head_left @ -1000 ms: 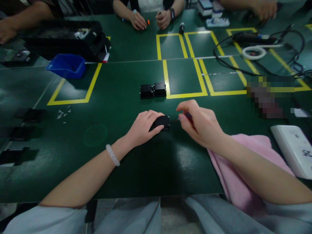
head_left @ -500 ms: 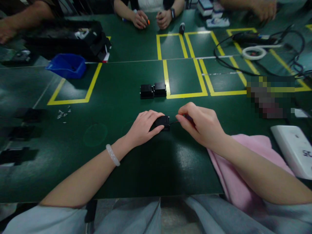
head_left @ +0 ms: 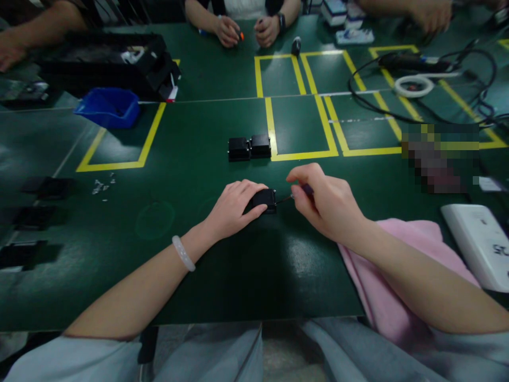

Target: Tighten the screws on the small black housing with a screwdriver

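Observation:
My left hand (head_left: 240, 206) grips a small black box (head_left: 265, 198) against the green table, thumb on the near side and fingers over the far side. Screw heads show at the box's right edge. My right hand (head_left: 328, 199) holds a screwdriver (head_left: 307, 189) with a dark handle, lying nearly level. Its thin shaft points left and meets the lower right end of the box. The handle is mostly hidden in the palm. Farther off, two similar black boxes (head_left: 249, 147) sit side by side, with screws at their ends.
Loose screws (head_left: 102, 185) lie to the left, near several dark parts (head_left: 29, 217). A blue bin (head_left: 109, 107) stands before a black crate (head_left: 103, 66). At right are a pink cloth (head_left: 409, 239), a white power strip (head_left: 477, 244) and coiled cables (head_left: 429, 63). Co-workers' hands (head_left: 246, 32) rest opposite.
The fingers of my right hand have opened a little around the screwdriver handle, the thumb shifting slightly right. My left hand and the box have stayed in place.

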`<state>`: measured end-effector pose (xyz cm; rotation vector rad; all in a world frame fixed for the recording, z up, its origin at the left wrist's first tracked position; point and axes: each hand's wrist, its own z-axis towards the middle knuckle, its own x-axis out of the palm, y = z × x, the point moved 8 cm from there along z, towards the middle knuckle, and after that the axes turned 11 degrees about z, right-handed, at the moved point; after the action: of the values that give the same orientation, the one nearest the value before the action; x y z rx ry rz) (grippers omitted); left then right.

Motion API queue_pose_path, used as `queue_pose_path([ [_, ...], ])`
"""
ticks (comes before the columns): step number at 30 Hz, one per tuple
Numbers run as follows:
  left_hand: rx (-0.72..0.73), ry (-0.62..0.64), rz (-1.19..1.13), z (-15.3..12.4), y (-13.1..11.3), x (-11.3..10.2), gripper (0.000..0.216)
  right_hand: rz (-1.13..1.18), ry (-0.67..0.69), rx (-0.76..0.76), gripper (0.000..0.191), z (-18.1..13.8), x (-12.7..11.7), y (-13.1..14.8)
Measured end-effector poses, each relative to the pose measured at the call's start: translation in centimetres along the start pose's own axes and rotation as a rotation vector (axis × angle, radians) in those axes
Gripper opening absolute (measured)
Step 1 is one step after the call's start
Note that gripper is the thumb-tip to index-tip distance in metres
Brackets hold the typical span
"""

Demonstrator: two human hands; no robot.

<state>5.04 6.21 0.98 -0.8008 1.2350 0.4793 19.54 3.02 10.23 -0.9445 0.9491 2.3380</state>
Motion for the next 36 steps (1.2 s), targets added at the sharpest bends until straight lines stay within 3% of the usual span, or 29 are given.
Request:
queue_pose_path([
  [19,-0.001,-0.006,0.005,0.03,0.01,-0.01,0.041,-0.002,0.028,-0.039,0.02,0.18,0.05,0.48],
  [36,-0.021,0.033,-0.041,0.09,0.07,-0.06,0.04,0.025,0.029,0.014,0.019,-0.03,0.18,-0.11],
])
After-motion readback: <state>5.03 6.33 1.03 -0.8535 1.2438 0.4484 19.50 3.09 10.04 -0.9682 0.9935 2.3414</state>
